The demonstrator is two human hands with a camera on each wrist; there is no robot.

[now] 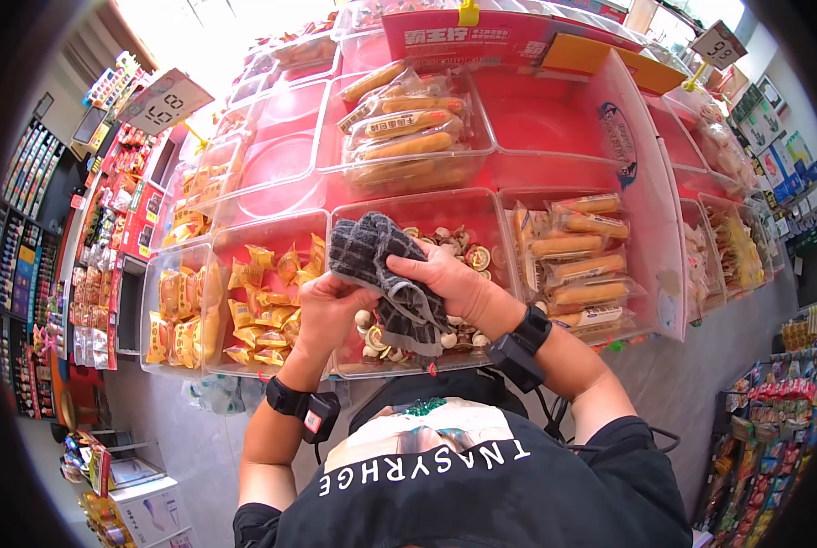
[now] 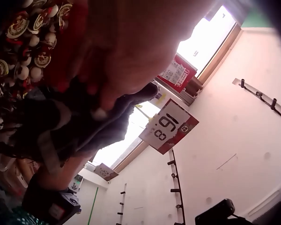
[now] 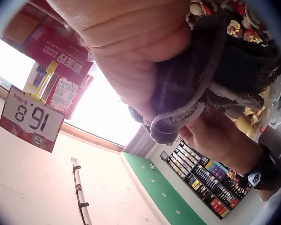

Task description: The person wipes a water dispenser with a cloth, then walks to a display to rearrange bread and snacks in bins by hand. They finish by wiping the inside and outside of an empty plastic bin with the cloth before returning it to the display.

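A dark grey checked towel (image 1: 385,265) is bunched between both hands, above a bin of small round wrapped sweets (image 1: 468,247). My right hand (image 1: 445,274) grips it from the right, thumb lying across the cloth. On the other side my left hand (image 1: 331,306) pinches the towel's edge between thumb and fingers. In the right wrist view the towel (image 3: 192,89) shows a folded hem, with the left hand (image 3: 220,140) close below it. The left wrist view is dark around the towel (image 2: 98,126), and part of the cloth is hidden behind the fingers.
Yellow-wrapped snacks (image 1: 267,310) fill the bin to the left. Packaged bread sticks (image 1: 582,256) lie in the bin to the right, with more bread packs (image 1: 408,123) behind. A clear upright divider (image 1: 646,201) stands at the right. Price signs (image 1: 164,99) rise above the display.
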